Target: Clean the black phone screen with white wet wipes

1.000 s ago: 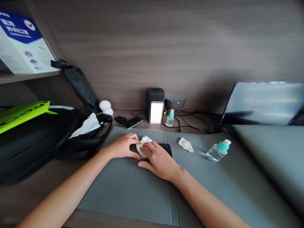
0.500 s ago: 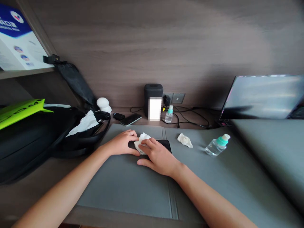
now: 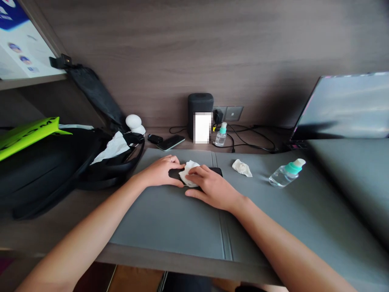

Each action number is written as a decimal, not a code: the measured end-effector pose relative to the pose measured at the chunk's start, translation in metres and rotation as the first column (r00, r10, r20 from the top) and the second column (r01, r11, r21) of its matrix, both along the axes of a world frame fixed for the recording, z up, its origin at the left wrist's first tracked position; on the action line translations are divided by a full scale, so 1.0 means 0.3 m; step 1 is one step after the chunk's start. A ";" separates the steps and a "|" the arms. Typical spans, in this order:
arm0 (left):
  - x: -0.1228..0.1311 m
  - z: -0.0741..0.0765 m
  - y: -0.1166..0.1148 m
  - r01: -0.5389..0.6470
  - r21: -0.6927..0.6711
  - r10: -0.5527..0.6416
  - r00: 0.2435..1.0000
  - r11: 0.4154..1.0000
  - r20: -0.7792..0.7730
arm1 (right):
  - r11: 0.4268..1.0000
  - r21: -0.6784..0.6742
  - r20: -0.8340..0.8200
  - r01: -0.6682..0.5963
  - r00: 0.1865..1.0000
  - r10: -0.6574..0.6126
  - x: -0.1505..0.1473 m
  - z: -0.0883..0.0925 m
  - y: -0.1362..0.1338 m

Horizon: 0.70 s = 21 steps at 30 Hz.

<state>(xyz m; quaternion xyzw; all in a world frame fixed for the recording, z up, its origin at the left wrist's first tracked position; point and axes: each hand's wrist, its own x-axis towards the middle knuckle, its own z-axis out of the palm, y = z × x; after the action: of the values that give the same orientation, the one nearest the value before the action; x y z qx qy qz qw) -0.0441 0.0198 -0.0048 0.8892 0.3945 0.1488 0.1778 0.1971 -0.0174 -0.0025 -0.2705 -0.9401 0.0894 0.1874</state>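
A black smartphone [image 3: 175, 174] lies flat on the grey desk mat [image 3: 170, 219], partly covered by both hands. My left hand [image 3: 158, 172] grips its left end, with the thumb at the near edge and the fingers at the far edge. A crumpled white tissue [image 3: 189, 167] rests on the phone's dark face. The fingertips of my right hand [image 3: 212, 187] press that tissue down, the thumb held lower over the near side. To the right of this hand lies a second crumpled tissue [image 3: 242, 167], untouched.
A clear spray bottle [image 3: 285, 173] lies tilted at right; a smaller one [image 3: 221, 137] stands near a black speaker [image 3: 200, 101] and cables. Another phone [image 3: 170, 142] and a white rounded object [image 3: 134, 123] sit at the back. A black bag [image 3: 54, 162] fills the left; a monitor [image 3: 349, 107] the right.
The camera view has tilted downward, so the desk's front edge shows more. Both hands keep their places on the phone and tissue, with barely any shift between them.
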 end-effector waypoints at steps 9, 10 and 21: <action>0.000 -0.001 0.001 0.009 0.010 -0.009 1.000 1.000 -0.013 | 0.999 0.013 0.001 -0.038 0.999 0.038 -0.014 0.002 -0.001; 0.000 -0.002 0.000 0.009 0.011 -0.009 1.000 1.000 -0.013 | 0.999 0.002 -0.005 -0.033 0.999 0.033 -0.006 0.001 0.000; -0.001 -0.023 0.003 -0.039 0.021 0.040 0.998 0.999 -0.045 | 0.997 0.045 -0.016 0.065 0.998 -0.064 0.040 -0.025 0.038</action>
<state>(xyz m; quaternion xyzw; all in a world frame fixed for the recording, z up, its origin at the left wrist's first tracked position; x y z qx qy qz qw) -0.0443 0.0207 -0.0116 0.8861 0.4143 0.1361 0.1570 0.2092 -0.0059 -0.0099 -0.2958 -0.9312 0.0640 0.2030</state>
